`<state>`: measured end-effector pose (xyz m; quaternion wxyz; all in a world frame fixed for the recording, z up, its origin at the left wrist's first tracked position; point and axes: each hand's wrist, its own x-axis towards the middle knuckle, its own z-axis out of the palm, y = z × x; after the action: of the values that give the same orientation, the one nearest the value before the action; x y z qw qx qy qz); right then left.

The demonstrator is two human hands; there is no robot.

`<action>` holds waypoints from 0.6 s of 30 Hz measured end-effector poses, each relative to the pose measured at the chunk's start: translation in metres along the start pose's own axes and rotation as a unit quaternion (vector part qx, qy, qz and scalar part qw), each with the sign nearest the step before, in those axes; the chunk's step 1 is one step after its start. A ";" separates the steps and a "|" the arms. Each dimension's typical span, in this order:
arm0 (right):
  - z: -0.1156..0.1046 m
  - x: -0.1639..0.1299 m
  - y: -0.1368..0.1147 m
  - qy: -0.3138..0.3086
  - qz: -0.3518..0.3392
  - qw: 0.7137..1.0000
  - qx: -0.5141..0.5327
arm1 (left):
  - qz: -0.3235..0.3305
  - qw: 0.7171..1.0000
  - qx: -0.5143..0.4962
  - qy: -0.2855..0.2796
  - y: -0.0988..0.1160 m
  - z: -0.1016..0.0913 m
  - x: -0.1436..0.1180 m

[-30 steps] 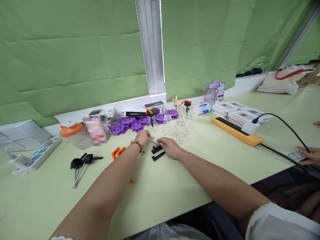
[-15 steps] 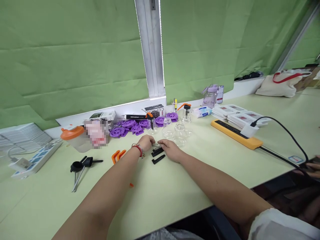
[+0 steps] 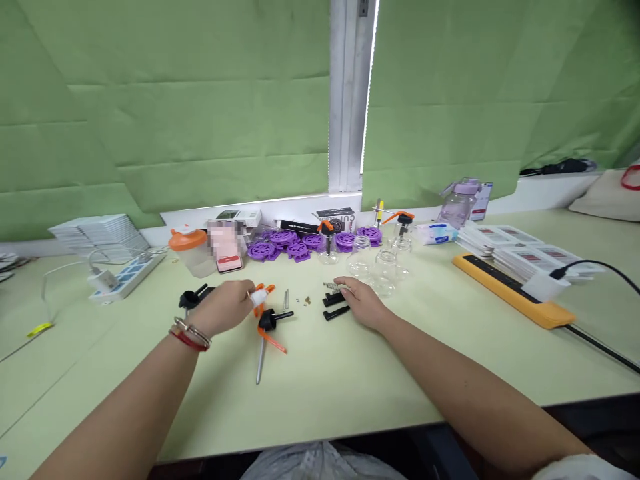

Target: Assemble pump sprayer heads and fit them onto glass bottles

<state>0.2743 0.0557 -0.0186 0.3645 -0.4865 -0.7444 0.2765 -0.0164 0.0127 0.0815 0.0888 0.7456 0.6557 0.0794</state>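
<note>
Nearest on the pale green table point(image 3: 350, 387) lies a black pump head point(image 3: 269, 320) with a thin metal tube running toward the viewer and an orange strip point(image 3: 273, 340) beside it. The left hand point(image 3: 223, 312), wearing bracelets at the wrist, hovers just left of it with fingers curled around an orange clip point(image 3: 263, 293); a white-wrapped fingertip rests against that clip. A second black pump part point(image 3: 193, 298) peeks out behind the left hand.

To the right, the right hand point(image 3: 363, 303) lies palm down on the table, fingers loosely bent, their tips touching a small metal spring point(image 3: 331, 287) and two short black bars point(image 3: 334, 305) lying side by side. Whether it grips anything cannot be told. A few tiny bits and a short metal pin point(image 3: 286, 300) lie between the two hands.

Further back stand several small clear glass jars point(image 3: 383, 263), then a heap of purple round parts point(image 3: 300, 243), an orange-lidded container point(image 3: 193, 250) and a phone point(image 3: 227, 248). A white power strip point(image 3: 125, 279) sits at the left, a yellow power strip point(image 3: 510, 297) with a black cable at the right, with stacks of cards point(image 3: 520, 248) and a lilac water bottle point(image 3: 457, 200) behind. Green blinds point(image 3: 200, 100) cover the window.
</note>
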 end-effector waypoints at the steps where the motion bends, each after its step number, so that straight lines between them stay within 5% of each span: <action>1: 0.001 -0.002 -0.006 -0.006 -0.024 1.000 -0.007 | -0.033 0.999 0.019 0.001 -0.001 0.006 -0.009; 4: 0.009 -0.012 -0.027 -0.036 -0.075 0.996 -0.020 | -0.065 0.997 0.042 -0.011 0.005 0.033 -0.024; 9: 0.031 -0.030 -0.065 -0.099 -0.096 0.989 -0.046 | -0.029 0.999 0.039 0.006 0.014 0.060 -0.026; 18: 0.063 -0.029 -0.095 -0.202 0.061 0.975 -0.069 | 0.017 0.993 -0.119 -0.009 -0.001 0.065 -0.032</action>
<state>0.1812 -0.0099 0.0093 0.1548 -0.4892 -0.7889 0.3383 -0.0062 -0.0212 0.0177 0.1819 0.7412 0.6281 0.1517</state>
